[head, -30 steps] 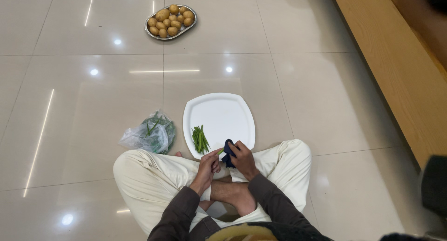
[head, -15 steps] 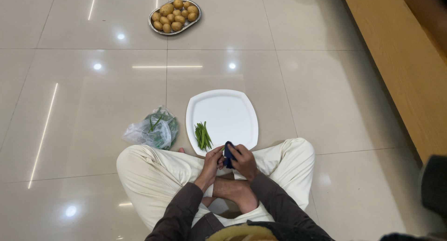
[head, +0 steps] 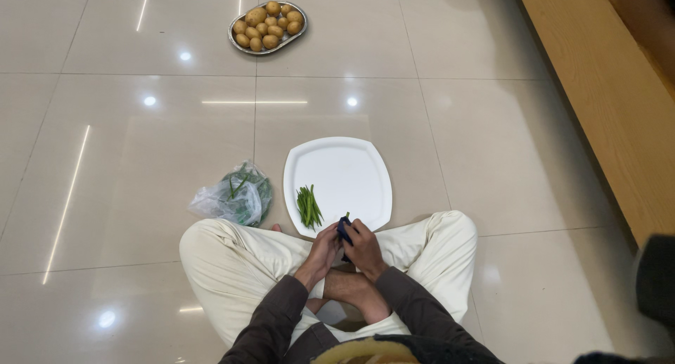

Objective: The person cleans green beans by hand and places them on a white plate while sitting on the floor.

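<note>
Green stems are what your hands are busy with. You sit cross-legged on the glossy beige tile floor (head: 492, 125), and both hands meet just above your lap, at the near edge of the white plate (head: 351, 167). Your right hand (head: 365, 248) is closed around a small dark blue tool (head: 344, 228), which looks like a peeler or a small knife; too little of it shows to tell which. A short green stem (head: 347, 215) pokes out just above that tool, between the two hands. Your left hand (head: 323, 246) is curled, its fingertips pressed up against the tool and the right hand, and it seems to pinch the same stem, though your fingers hide the exact hold.

On the plate, near its left edge and close to the near left corner, lies a small pile of cut green stems (head: 309, 206), laid roughly lengthwise. The plate itself sits on the floor straight in front of your crossed legs, its near edge touching or just over your cream trousers (head: 239, 265).

Beside the plate on your left, near your left knee, a crumpled clear plastic bag (head: 232, 199) holds more green stems. Well away across the floor, towards the far edge of the view, stands an oval metal tray (head: 235, 44) heaped with potatoes (head: 267, 25). Along your right runs a long wooden ledge (head: 598, 90).
</note>
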